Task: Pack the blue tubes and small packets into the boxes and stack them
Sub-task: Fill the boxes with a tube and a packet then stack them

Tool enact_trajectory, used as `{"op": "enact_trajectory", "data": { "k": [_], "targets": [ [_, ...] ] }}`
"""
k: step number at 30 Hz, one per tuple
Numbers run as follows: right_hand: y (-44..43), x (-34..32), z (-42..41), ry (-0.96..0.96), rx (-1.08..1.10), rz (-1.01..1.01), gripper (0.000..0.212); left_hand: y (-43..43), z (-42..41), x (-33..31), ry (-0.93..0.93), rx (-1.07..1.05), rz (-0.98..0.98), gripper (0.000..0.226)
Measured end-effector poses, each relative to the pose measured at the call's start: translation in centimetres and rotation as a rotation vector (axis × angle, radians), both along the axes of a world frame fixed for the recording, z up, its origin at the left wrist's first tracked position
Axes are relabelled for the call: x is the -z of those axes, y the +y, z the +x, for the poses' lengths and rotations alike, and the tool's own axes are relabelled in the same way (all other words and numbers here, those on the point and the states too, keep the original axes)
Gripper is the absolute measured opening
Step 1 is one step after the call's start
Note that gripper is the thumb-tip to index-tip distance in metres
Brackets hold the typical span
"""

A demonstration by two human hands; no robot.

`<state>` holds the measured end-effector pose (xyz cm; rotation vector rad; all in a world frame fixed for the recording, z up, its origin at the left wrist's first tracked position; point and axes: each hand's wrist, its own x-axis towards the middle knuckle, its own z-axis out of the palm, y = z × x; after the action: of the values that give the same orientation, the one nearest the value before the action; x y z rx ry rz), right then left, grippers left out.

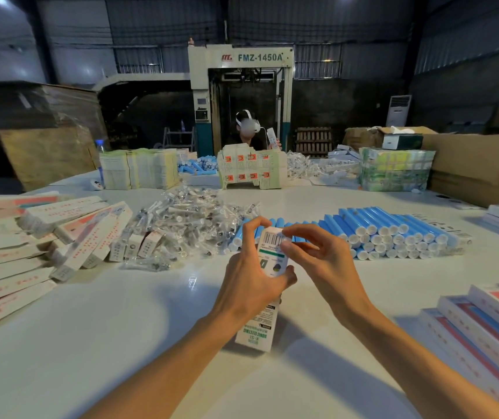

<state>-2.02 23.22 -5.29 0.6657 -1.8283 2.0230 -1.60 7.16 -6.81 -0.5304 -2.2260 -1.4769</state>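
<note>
While left hand (251,276) grips box (272,258) upright, base near surface (121,328), right hand (318,252) pinches top flap (273,236): closing step, likely. Next: lay box on stack (484,328) at right, reach blue tubes (393,231), packets (187,225).

White table (121,328) gleams, smooth and glossy, catching a lamp's glare. The box (272,258) is printed card with a slight sheen. Blue tubes (393,228) look like smooth plastic, white-capped. The packets (181,219) are clear, crinkly film. Big carton (478,164): matt brown cardboard.

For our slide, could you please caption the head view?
Left hand grips box; right hand pinches its flap; tubes, packets behind.
</note>
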Motion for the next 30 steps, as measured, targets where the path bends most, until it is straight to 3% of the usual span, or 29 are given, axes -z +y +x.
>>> {"op": "enact_trajectory", "data": {
  "k": [4,11,20,30],
  "targets": [
    [-0.34,0.08,0.11,-0.013,-0.009,-0.083,0.034,0.00,-0.04,-0.09,0.031,-0.010,-0.005,0.081],
    [-0.33,0.03,0.21,0.023,0.044,0.015,0.018,-0.07,-0.07,0.05,0.008,-0.003,0.017,0.083],
    [-0.24,0.05,0.47,0.052,0.069,0.112,0.020,-0.07,-0.16,0.15,-0.008,0.000,0.018,0.078],
    [-0.37,-0.34,-0.24,-0.047,-0.085,-0.032,0.023,0.01,-0.13,0.33,0.006,0.017,0.019,0.075]
  ]
}}
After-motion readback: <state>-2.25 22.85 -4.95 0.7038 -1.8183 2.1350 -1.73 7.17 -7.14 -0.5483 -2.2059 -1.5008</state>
